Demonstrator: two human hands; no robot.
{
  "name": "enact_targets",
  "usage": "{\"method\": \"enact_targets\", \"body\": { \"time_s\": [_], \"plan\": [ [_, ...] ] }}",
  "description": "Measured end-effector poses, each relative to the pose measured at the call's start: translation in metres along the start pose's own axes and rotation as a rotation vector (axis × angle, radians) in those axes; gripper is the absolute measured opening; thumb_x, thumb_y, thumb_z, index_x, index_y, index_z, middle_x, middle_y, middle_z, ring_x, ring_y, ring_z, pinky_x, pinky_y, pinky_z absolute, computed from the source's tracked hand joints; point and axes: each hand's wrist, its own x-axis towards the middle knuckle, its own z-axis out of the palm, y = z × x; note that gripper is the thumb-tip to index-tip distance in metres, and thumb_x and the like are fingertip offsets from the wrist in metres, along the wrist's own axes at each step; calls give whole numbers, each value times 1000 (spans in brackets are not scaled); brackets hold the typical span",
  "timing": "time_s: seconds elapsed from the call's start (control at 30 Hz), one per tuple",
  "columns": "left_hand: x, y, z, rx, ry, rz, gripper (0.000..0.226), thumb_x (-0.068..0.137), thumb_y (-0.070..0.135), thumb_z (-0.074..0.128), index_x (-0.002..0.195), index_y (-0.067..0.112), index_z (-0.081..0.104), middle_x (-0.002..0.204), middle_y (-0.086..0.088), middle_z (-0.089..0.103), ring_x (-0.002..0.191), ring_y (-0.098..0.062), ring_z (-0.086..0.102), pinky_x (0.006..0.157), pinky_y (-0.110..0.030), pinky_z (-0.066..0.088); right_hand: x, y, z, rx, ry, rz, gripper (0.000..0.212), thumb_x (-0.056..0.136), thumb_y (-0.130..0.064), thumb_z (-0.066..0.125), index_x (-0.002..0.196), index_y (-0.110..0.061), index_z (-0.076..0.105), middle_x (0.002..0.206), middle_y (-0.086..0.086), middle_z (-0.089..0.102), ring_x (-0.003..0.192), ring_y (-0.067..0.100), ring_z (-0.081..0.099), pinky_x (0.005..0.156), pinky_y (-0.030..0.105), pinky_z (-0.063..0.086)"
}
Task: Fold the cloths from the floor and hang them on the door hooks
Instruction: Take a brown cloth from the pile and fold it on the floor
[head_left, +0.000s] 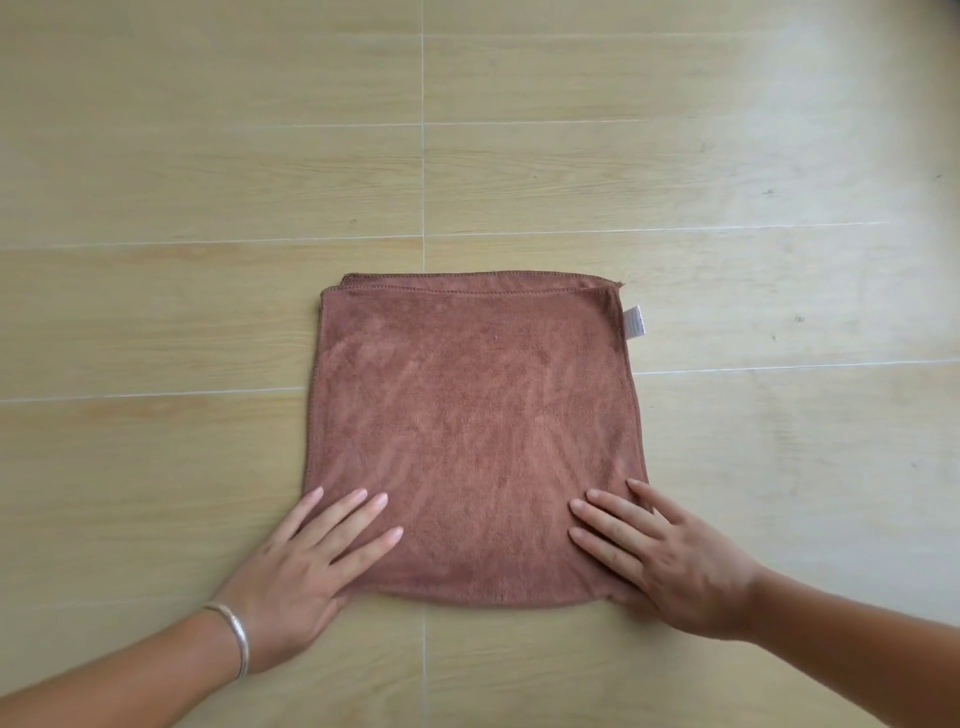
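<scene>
A brown cloth (472, 415) lies flat on the floor, folded double, its fold along the near edge and two stitched edges showing at the far side. A small white label (634, 323) sticks out at its far right corner. My left hand (311, 561) rests flat with straight fingers on the near left corner. My right hand (670, 558) presses flat on the near right corner. Neither hand grips the fabric. A silver bangle (235, 636) circles my left wrist.
Light wood-look floor tiles (208, 182) with pale grout lines stretch all round the cloth. A bright glare falls on the floor at the upper right. No door or hooks appear in this view.
</scene>
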Motion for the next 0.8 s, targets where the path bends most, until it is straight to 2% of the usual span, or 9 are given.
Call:
{"method": "enact_targets", "body": {
  "time_s": [0.07,0.17,0.23,0.27,0.33,0.37,0.57,0.67,0.8],
  "plan": [
    [-4,6,-11,-38,-14,-50,52,95,44,32,141,26,47,149,-8,40,137,-26,40,106,-48,26,-2,-5,-13,32,-40,57,52,95,-46,35,138,-23,53,145,4,47,132,22,48,108,49,38],
    [-17,11,-49,-136,-83,-184,67,100,48,1,136,26,54,143,-8,49,131,-27,47,107,-46,28,-11,-6,-55,133,-105,215,55,96,-48,25,132,-26,59,139,4,55,128,22,52,106,45,42],
    [-30,10,-83,-154,-93,-254,72,97,52,-6,141,29,47,150,-6,40,138,-25,37,112,-48,29,-22,-1,-93,152,-146,318,61,97,-50,12,141,-28,48,149,5,44,139,23,39,113,45,30],
    [-37,7,-102,-162,-108,-293,69,95,56,-6,147,34,35,156,-2,26,144,-22,24,115,-49,21,-28,3,-112,162,-163,358,64,97,-52,5,148,-29,36,156,4,31,145,22,25,118,44,19],
    [-52,-6,-139,-165,-129,-363,56,97,57,6,150,42,7,161,5,-5,148,-14,-5,118,-44,1,-42,13,-156,195,-161,441,65,95,-54,-2,153,-32,17,162,2,12,149,20,5,120,42,4],
    [-59,-13,-164,-164,-137,-386,54,98,55,13,150,44,3,160,6,-11,147,-13,-11,118,-42,-3,-49,19,-183,202,-130,481,63,96,-53,-1,153,-32,14,162,1,10,149,19,2,120,42,2],
    [-115,-57,-354,-154,12,-459,47,97,55,26,145,50,28,162,6,-1,148,-12,-6,118,-43,1,-92,58,-380,203,-26,600,61,97,-52,2,152,-32,18,162,0,11,149,18,1,120,42,4],
    [-154,-71,-472,-184,49,-487,45,97,56,26,142,51,34,162,7,2,148,-10,-5,117,-42,1,-125,73,-496,216,16,636,57,99,-53,8,150,-34,23,161,-1,14,149,17,2,120,42,5],
    [-231,-77,-645,-257,220,-532,41,97,51,39,136,44,49,161,4,14,148,-13,5,118,-42,7,-187,79,-663,278,123,644,51,99,-54,18,144,-38,37,158,-4,25,148,16,9,119,40,11]
  ]
}}
